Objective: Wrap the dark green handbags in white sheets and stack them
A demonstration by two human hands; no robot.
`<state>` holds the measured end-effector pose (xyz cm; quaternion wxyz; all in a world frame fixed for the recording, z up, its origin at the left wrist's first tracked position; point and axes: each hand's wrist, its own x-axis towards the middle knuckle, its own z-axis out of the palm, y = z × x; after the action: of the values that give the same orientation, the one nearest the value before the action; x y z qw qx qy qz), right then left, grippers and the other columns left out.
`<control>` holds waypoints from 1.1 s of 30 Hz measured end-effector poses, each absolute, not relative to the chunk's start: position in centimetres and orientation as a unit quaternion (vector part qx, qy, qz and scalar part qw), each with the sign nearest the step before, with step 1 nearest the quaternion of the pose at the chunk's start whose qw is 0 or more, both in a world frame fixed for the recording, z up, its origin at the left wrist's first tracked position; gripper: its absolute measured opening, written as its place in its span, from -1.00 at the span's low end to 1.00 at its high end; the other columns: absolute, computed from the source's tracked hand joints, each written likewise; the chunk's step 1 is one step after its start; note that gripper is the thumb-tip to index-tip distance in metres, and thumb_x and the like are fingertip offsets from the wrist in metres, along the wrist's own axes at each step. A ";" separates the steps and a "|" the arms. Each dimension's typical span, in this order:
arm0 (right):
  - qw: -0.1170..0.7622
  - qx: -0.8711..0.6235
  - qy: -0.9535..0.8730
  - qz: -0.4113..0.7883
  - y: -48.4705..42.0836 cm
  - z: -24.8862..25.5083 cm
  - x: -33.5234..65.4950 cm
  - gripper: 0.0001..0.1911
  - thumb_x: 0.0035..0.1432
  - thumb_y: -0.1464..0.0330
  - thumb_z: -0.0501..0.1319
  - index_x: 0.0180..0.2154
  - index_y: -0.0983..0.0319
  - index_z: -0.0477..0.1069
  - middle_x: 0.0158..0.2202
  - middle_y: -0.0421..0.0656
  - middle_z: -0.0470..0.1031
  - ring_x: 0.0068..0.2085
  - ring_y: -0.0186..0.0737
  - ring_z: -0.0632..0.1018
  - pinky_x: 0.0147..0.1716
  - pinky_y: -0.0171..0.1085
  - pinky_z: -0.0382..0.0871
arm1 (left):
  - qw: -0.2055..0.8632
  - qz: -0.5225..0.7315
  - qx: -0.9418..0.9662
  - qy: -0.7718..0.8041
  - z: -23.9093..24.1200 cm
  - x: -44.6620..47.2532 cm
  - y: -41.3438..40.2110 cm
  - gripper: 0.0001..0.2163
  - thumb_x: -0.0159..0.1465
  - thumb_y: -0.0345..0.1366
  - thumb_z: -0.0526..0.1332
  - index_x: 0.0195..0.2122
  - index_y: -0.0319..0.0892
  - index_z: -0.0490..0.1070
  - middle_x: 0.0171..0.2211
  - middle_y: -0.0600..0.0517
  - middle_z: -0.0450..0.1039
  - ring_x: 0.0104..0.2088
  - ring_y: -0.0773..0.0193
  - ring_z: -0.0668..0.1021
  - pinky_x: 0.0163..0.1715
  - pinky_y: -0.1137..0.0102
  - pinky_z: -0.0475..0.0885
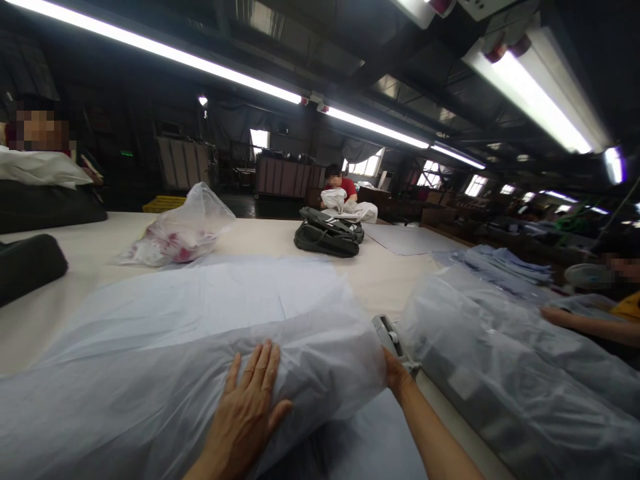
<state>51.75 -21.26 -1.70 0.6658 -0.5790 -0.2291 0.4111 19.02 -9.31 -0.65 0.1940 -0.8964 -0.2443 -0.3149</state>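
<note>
A big bundle of thin pale-blue sheet material [200,347] lies across the table in front of me, rolled up at its near edge. My left hand [247,410] lies flat on the roll with fingers stretched out. My right hand [395,373] reaches behind the right end of the roll; its fingers are hidden by the material. A small white tool with a handle [390,333] lies just beyond my right hand.
A clear plastic-wrapped stack [500,373] lies at right, where another person's arm [585,323] reaches in. Farther off are a plastic bag of red-and-white items [180,230], a dark folded pile [327,237], flat blue sheets [495,263] and dark bundles [30,263] at left. People work at the table's edges.
</note>
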 end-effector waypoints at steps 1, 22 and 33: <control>0.657 -0.584 -0.233 0.416 -21.4 -1.6 51.9 -0.42 -0.27 0.03 0.45 -0.17 0.15 0.56 -0.41 -0.06 0.62 -0.20 0.14 0.61 -0.22 -0.05 0.49 | 0.194 -0.316 -0.897 -0.242 -0.6 19.0 -9.3 -0.39 0.32 0.01 0.05 0.29 -0.27 0.14 0.26 -0.22 0.24 0.22 -0.08 0.34 0.29 -0.05 -0.07; 0.550 -0.684 -0.251 0.408 -23.7 0.2 53.0 -0.59 -0.24 0.03 0.41 -0.41 0.20 0.54 -0.34 -0.03 0.59 -0.29 -0.03 0.58 -0.25 -0.14 0.47 | 0.119 -0.213 -0.924 -0.294 1.3 19.2 -10.5 -0.32 0.32 0.10 0.05 0.29 -0.32 0.11 0.27 -0.26 0.20 0.25 -0.09 0.30 0.20 -0.07 0.21; 0.405 -0.568 -0.708 0.111 -16.5 9.7 37.7 -0.70 0.26 0.17 0.14 -0.11 0.09 0.56 -0.07 -0.11 0.59 0.00 -0.06 0.53 0.12 -0.06 0.31 | 0.053 -0.207 -0.930 -0.300 1.1 19.4 -10.7 -0.28 0.28 0.17 0.07 0.30 -0.25 0.10 0.28 -0.23 0.19 0.29 -0.07 0.21 0.23 -0.13 0.15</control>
<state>37.72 -16.48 9.66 0.4049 -0.5683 -0.7077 0.1107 19.35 -10.71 1.13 0.0533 -0.9298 -0.2997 -0.2068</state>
